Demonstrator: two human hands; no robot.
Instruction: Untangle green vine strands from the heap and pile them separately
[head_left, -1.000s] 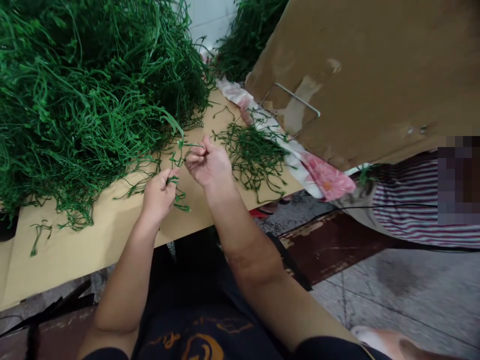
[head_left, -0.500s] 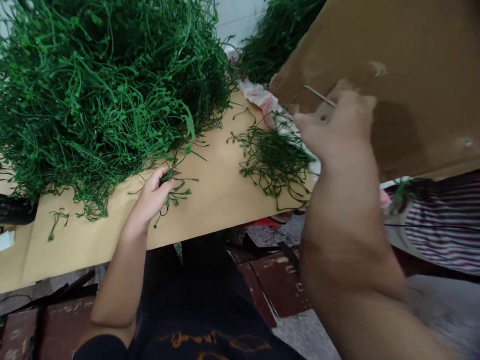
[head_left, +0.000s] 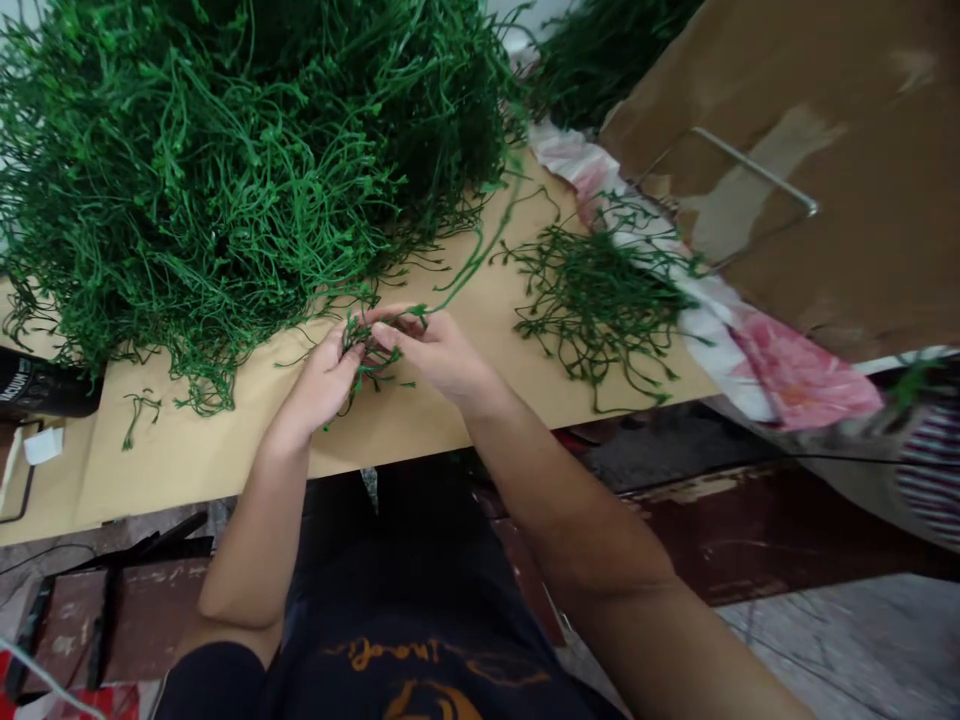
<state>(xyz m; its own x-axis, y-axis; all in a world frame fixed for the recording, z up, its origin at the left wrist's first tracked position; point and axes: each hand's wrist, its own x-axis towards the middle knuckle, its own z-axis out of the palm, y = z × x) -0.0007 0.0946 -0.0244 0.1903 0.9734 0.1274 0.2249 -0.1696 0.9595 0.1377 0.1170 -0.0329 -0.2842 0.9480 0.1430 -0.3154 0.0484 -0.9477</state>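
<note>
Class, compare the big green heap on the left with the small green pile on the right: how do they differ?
The big heap rises high, while the small pile lies low. The big heap looks brighter green; the small pile looks darker. Both are green, thin-stemmed and tangled.

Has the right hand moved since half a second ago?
Yes: left and toward the wearer, judged against the metal wire on the cardboard panel. The right hand was at that wire; now it is beside the left hand.

The stems (head_left: 247,200) are green, the tabletop (head_left: 187,460) tan, the fabric (head_left: 934,470) striped.
</note>
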